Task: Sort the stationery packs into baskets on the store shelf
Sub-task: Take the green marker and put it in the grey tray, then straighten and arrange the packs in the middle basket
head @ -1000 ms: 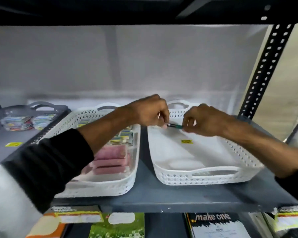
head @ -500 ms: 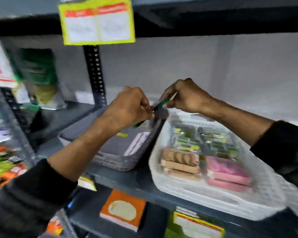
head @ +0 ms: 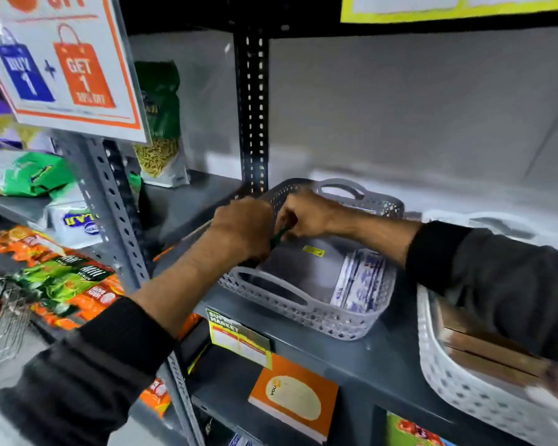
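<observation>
A grey perforated basket point(head: 300, 309) stands on the dark shelf point(head: 377, 358). Inside it, at the right, lie white packs with blue print point(head: 358, 281), and a small yellow sticker point(head: 313, 251) marks its floor. My left hand point(head: 242, 231) and my right hand point(head: 306, 214) meet over the basket's left side. Both grip a thin green pen point(head: 279, 235), which runs between them. A white basket point(head: 464, 391) to the right holds brown flat packs point(head: 484, 352); my right sleeve covers much of it.
An upright perforated post point(head: 252, 101) rises just behind my hands. The shelf to the left carries snack bags point(head: 62, 278) and a pasta bag point(head: 161, 123). A promotion sign point(head: 65, 66) hangs at top left. An orange notebook point(head: 293, 400) lies on the shelf below.
The view has swung left from the empty white basket, past the filled white basket, to the grey basket. Both hands carried the green pen along and now hold it lower, over the grey basket.
</observation>
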